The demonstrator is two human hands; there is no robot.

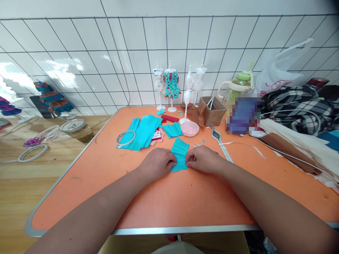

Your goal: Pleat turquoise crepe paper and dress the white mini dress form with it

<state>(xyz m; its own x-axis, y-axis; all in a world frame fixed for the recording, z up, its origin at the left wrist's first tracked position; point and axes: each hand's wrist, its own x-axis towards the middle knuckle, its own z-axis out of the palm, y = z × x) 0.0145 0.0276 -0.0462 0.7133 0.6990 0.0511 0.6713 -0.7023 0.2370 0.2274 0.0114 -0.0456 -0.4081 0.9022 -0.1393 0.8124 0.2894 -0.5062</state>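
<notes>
A small turquoise piece (180, 150) with fine creases lies flat on the orange table between both hands. My left hand (160, 161) pinches its left edge, fingers curled together. On the opposite side, my right hand (200, 158) grips the right edge between thumb and fingers. Just behind it lies another creased turquoise piece (172, 130), beside a pink bowl (190, 129). Larger turquoise sheets (145, 132) lie to the left, with a roll of white tape (126, 138) on them. Metal tips, perhaps of a tool, show partly behind my right hand.
Small white mannequins (159, 84) stand by the tiled wall, one dressed in turquoise (171, 84). A cardboard box (212, 110), a grey strap-like item (221, 143) and a green-lidded jug (242, 81) are at the right. A glass jar (78, 131) stands left of the orange table (87, 187).
</notes>
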